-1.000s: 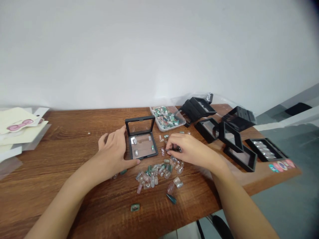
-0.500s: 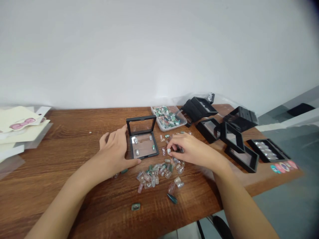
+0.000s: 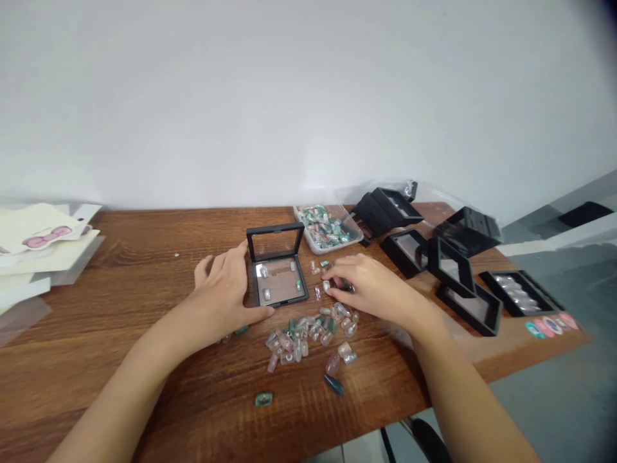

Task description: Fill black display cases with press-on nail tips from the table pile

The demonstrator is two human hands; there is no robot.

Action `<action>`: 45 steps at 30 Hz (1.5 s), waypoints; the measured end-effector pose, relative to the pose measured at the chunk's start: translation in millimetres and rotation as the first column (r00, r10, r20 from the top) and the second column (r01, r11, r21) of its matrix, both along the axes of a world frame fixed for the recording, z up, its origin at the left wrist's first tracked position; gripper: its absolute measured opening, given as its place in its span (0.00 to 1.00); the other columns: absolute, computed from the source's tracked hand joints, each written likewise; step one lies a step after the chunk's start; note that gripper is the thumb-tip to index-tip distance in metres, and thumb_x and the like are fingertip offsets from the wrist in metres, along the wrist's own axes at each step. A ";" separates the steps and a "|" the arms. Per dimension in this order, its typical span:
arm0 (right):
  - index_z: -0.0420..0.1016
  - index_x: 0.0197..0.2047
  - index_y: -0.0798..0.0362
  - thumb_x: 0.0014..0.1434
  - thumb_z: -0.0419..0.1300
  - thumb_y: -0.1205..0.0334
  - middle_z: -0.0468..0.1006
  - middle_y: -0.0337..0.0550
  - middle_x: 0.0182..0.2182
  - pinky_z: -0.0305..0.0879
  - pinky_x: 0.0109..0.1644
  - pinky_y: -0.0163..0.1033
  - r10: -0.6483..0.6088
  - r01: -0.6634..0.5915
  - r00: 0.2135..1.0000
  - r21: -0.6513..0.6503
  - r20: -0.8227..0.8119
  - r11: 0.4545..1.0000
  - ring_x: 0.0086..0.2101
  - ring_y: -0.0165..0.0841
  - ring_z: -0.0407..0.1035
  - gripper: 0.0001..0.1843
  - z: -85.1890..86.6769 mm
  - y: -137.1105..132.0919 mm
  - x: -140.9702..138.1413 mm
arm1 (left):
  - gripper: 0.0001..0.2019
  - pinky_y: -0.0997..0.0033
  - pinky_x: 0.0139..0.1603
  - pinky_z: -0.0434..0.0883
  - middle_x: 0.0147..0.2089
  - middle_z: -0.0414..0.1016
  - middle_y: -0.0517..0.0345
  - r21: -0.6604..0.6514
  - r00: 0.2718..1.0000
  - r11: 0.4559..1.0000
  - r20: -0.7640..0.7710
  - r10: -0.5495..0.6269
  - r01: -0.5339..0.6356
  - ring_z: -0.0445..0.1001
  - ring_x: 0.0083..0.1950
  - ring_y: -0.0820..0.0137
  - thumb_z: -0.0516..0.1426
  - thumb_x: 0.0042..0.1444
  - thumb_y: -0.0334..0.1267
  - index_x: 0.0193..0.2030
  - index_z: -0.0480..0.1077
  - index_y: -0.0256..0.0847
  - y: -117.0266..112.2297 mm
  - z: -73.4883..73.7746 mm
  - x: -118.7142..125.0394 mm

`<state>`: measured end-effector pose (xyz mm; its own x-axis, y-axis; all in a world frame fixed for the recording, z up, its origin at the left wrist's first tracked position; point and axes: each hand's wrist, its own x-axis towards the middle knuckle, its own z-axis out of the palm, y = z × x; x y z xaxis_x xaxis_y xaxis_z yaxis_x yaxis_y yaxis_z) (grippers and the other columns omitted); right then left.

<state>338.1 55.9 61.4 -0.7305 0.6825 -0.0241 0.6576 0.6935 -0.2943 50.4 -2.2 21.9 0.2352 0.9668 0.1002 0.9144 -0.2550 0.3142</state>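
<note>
A small black display box (image 3: 278,269) stands open on the wooden table (image 3: 125,289), its clear lid upright, with several small press-on nails on its inner film. My left hand (image 3: 222,292) lies against the box's left side and front corner, fingers wrapped round it. My right hand (image 3: 367,285) rests just right of the box, its fingertips pinched on a small pale nail (image 3: 326,285). A scatter of loose nails (image 3: 308,331), clear, pink and green, lies in front of both hands.
A clear plastic tub (image 3: 328,228) of nails sits behind the box. Several black display boxes (image 3: 443,263) crowd the right end; one (image 3: 518,290) holds silver nails. Stickers (image 3: 549,323) lie at the right corner. Paper sheets (image 3: 38,247) are stacked at far left.
My right hand has slid slightly away and up, its fingertips lifting a pale nail from the scatter. My left hand stays on the box.
</note>
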 end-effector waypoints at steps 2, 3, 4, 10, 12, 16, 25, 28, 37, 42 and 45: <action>0.77 0.38 0.53 0.63 0.62 0.62 0.76 0.39 0.31 0.60 0.44 0.39 -0.006 0.006 1.000 0.015 0.008 1.000 0.35 0.34 0.69 0.04 -0.5 -0.3 -0.4 | 0.55 0.38 0.67 0.44 0.68 0.57 0.39 -0.004 1.000 1.000 0.005 -0.001 0.001 0.55 0.69 0.42 0.60 0.53 0.59 0.74 0.28 0.42 -0.2 0.4 0.2; 0.76 0.37 0.53 0.63 0.62 0.62 0.76 0.40 0.31 0.60 0.44 0.39 -0.006 0.006 1.000 0.028 0.013 1.000 0.35 0.34 0.69 0.04 -0.7 -0.6 -0.7 | 0.55 0.37 0.67 0.44 0.68 0.57 0.39 -0.006 1.000 1.000 0.006 0.000 0.000 0.55 0.69 0.43 0.60 0.53 0.59 0.74 0.27 0.42 -0.2 0.5 0.3; 0.76 0.37 0.53 0.63 0.62 0.62 0.76 0.40 0.32 0.60 0.44 0.40 -0.002 0.001 1.000 0.043 0.019 0.999 0.35 0.34 0.69 0.04 -0.8 -0.8 -1.1 | 0.55 0.37 0.67 0.44 0.68 0.57 0.39 -0.006 1.000 1.000 0.006 0.002 -0.002 0.55 0.69 0.43 0.60 0.53 0.59 0.74 0.27 0.42 -0.3 0.6 0.4; 0.78 0.42 0.53 0.64 0.59 0.64 0.77 0.42 0.34 0.60 0.45 0.41 0.045 -0.047 0.999 0.126 0.019 0.991 0.37 0.35 0.70 0.06 0.2 -2.3 -2.6 | 0.57 0.38 0.67 0.43 0.67 0.57 0.36 0.002 1.000 1.000 0.000 -0.001 0.001 0.55 0.69 0.43 0.61 0.52 0.60 0.74 0.27 0.40 -0.8 -1.2 1.7; 0.78 0.45 0.54 0.65 0.59 0.64 0.77 0.43 0.34 0.61 0.45 0.41 0.047 -0.046 0.999 0.146 -0.006 0.988 0.38 0.36 0.70 0.08 1.6 -2.6 -3.2 | 0.57 0.38 0.67 0.44 0.67 0.56 0.36 0.009 1.000 1.000 0.007 -0.003 0.003 0.55 0.69 0.43 0.61 0.51 0.60 0.74 0.27 0.40 -0.8 -2.6 2.7; 0.78 0.47 0.54 0.66 0.58 0.64 0.77 0.43 0.34 0.61 0.45 0.40 0.059 -0.052 0.997 0.155 -0.045 0.987 0.37 0.35 0.70 0.10 3.7 -2.8 -4.4 | 0.58 0.37 0.66 0.44 0.67 0.57 0.36 0.024 1.000 1.000 0.029 0.005 -0.006 0.55 0.68 0.42 0.62 0.49 0.60 0.74 0.28 0.42 -0.4 -4.9 4.4; 0.78 0.44 0.54 0.65 0.59 0.64 0.76 0.41 0.32 0.60 0.45 0.40 0.099 -0.091 0.993 0.109 -0.067 0.990 0.36 0.35 0.69 0.08 3.4 -6.5 -8.6 | 0.57 0.39 0.67 0.44 0.65 0.59 0.38 0.026 1.000 1.000 0.015 0.014 -0.014 0.56 0.68 0.44 0.60 0.51 0.61 0.74 0.28 0.40 -1.6 -1.4 2.9; 0.78 0.45 0.53 0.65 0.59 0.64 0.77 0.42 0.33 0.59 0.45 0.40 0.135 -0.128 0.988 0.090 -0.074 0.988 0.36 0.34 0.69 0.08 3.6 -11.0 -13.6 | 0.56 0.39 0.65 0.46 0.65 0.58 0.36 0.038 0.999 0.999 0.002 0.039 -0.039 0.56 0.68 0.42 0.60 0.51 0.61 0.74 0.29 0.39 0.1 -2.0 0.8; 0.79 0.47 0.53 0.66 0.57 0.64 0.77 0.44 0.36 0.60 0.45 0.40 0.171 -0.166 0.983 0.067 -0.063 0.984 0.38 0.35 0.70 0.10 2.6 -18.0 -22.2 | 0.56 0.39 0.64 0.48 0.63 0.60 0.35 0.022 0.997 0.997 -0.017 0.079 -0.078 0.59 0.65 0.42 0.61 0.50 0.61 0.73 0.31 0.37 1.6 1.0 0.4; 0.78 0.43 0.54 0.65 0.58 0.66 0.77 0.43 0.36 0.60 0.45 0.39 0.170 -0.168 0.978 0.024 -0.124 0.985 0.37 0.34 0.69 0.07 6.0 -19.0 -21.6 | 0.54 0.38 0.64 0.48 0.63 0.60 0.35 0.011 0.995 0.996 -0.031 0.091 -0.090 0.59 0.65 0.41 0.60 0.50 0.62 0.72 0.36 0.36 2.8 0.7 -1.0; 0.78 0.41 0.54 0.63 0.61 0.66 0.78 0.41 0.36 0.60 0.46 0.38 0.204 -0.216 0.966 -0.065 -0.157 0.974 0.38 0.32 0.70 0.04 7.9 -21.6 -22.9 | 0.54 0.38 0.64 0.48 0.64 0.59 0.35 0.013 0.994 0.995 -0.047 0.099 -0.098 0.59 0.64 0.41 0.59 0.51 0.62 0.72 0.35 0.35 3.4 0.4 -2.1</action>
<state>315.2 34.3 69.3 -0.8566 0.5138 0.0466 0.4446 0.7810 -0.4386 48.2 1.2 22.3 0.1434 0.9844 0.1021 0.9490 -0.1660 0.2679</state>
